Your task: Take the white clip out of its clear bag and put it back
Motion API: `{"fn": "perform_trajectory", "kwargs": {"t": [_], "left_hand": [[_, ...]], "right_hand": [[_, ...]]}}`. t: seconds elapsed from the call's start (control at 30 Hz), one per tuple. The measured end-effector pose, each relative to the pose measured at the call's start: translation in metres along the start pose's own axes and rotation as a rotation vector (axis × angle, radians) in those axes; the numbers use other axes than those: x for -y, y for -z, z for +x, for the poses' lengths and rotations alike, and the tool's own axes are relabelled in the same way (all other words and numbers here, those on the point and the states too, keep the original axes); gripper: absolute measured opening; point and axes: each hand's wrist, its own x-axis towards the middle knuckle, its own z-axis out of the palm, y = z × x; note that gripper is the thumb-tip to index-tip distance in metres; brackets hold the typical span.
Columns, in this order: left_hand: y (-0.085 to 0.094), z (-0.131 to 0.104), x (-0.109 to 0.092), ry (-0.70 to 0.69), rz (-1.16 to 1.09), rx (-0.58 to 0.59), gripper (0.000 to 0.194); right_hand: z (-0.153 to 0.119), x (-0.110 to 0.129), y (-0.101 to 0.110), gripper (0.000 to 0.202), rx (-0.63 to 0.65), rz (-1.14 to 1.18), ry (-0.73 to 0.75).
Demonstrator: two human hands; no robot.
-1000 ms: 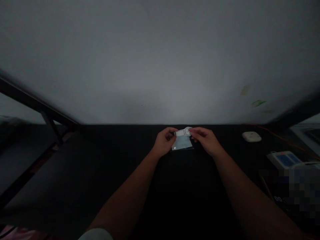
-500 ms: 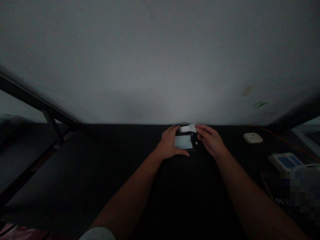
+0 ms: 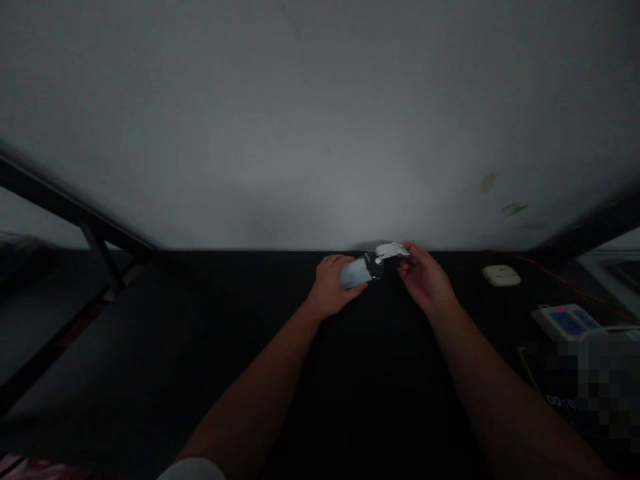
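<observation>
My right hand pinches one end of a white wristwatch between thumb and fingertips, close to the wall. The watch is blurred and tilted, and its dial cannot be made out. My left hand grips a flat, pale rectangular thing in what looks like clear plastic, with thumb in front and fingers behind. Its shiny clear end points right, towards the watch, and a small white spot shows beside the watch. Whether the two things touch, I cannot tell.
Both hands are over a black tabletop against a grey wall. To the right lie a white earbud case, a power strip with a red light, an orange cable and a dark screen with digits.
The watch has moved slightly right and turned with my right hand. My left hand has closed in and tilted the pale thing, its clear end now raised to the right.
</observation>
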Motion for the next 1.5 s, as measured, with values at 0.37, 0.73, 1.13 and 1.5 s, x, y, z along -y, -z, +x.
{"fn": "perform_trajectory", "kwargs": {"t": [0.37, 0.73, 1.13, 1.5], "left_hand": [[0.0, 0.001, 0.002, -0.014, -0.13, -0.134, 0.051], [0.0, -0.001, -0.004, 0.021, -0.203, 0.072, 0.056], [0.002, 0.0, -0.005, 0.102, -0.24, 0.131, 0.038], [-0.001, -0.001, -0.002, 0.004, -0.316, 0.003, 0.045]], "right_hand": [[-0.003, -0.009, -0.005, 0.02, 0.036, -0.248, 0.089], [-0.009, -0.017, -0.008, 0.029, 0.319, -0.593, 0.16], [-0.014, -0.005, -0.01, 0.025, 0.569, -0.81, 0.17], [-0.012, -0.011, -0.01, 0.024, 0.345, -0.686, 0.138]]}}
